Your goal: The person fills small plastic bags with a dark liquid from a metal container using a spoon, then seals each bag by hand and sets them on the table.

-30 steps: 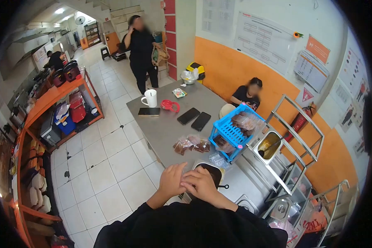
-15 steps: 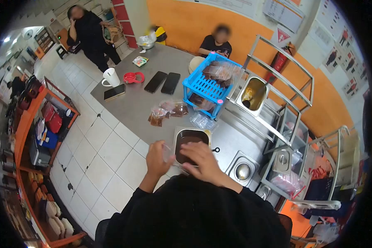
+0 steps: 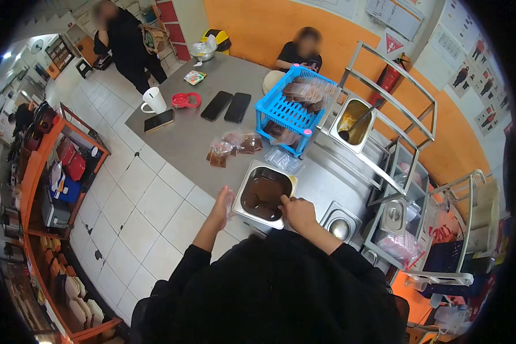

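Observation:
My left hand [image 3: 219, 211] is held upright left of a steel food pan [image 3: 245, 213] of dark brown sauce [image 3: 264, 186]. A small clear plastic bag [image 3: 230, 204] is held against its fingers and thumb. At the pan's right rim, my right hand [image 3: 300, 214] is closed where a black ladle handle showed before; the hand covers that handle. The bowl end, if in the sauce, is hard to make out. Beyond the pan lie filled sauce packets [image 3: 234, 147] and a stack of clear bags [image 3: 284, 160].
A blue two-tier basket [image 3: 289, 114] with more packets stands beyond, beside a second steel pan [image 3: 353, 123] with a ladle. Phones [image 3: 217, 106], a white mug [image 3: 154, 101] and a red ring-shaped item [image 3: 185, 100] are on the table. A lidded pan [image 3: 339, 223] is at right. Two people are nearby.
My right hand has moved from over the sauce to the pan's right rim and closed there. My left hand has straightened beside the pan with the bag. The pan looks turned slightly.

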{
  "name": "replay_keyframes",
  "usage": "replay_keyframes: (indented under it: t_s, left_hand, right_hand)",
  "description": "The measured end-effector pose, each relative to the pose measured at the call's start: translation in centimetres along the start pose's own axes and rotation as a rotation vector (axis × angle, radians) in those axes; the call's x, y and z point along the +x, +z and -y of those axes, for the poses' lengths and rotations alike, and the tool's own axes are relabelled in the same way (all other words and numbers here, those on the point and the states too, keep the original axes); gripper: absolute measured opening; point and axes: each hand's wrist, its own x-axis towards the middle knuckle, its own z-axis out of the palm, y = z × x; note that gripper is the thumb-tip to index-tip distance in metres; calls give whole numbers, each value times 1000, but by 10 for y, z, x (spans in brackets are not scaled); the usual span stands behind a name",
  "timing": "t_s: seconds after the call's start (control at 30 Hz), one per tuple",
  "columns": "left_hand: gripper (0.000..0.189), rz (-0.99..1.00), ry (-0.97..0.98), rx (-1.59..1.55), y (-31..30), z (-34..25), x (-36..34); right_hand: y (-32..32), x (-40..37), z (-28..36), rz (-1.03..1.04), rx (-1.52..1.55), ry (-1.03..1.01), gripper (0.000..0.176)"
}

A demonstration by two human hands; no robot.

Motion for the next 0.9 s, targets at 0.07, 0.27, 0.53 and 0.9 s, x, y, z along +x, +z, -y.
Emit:
replay_keyframes:
  t_s: [0.07,0.27,0.53,0.9]
  left_hand:
    - [68,111,34,67,-6,-12,13]
    - [54,114,262,260,1,-38,6]
    - [46,166,372,384,26,-70,-24]
    - [39,198,413,493,35,-76,-19]
  right_hand:
    - [3,3,-10,-95,-79,-150,11]
    - [-18,9,-35,-266,-182,-168,12]
    - [-16,39,-40,-422,-324,-196,13]
    - [1,60,-59,-157,-163,-168,26]
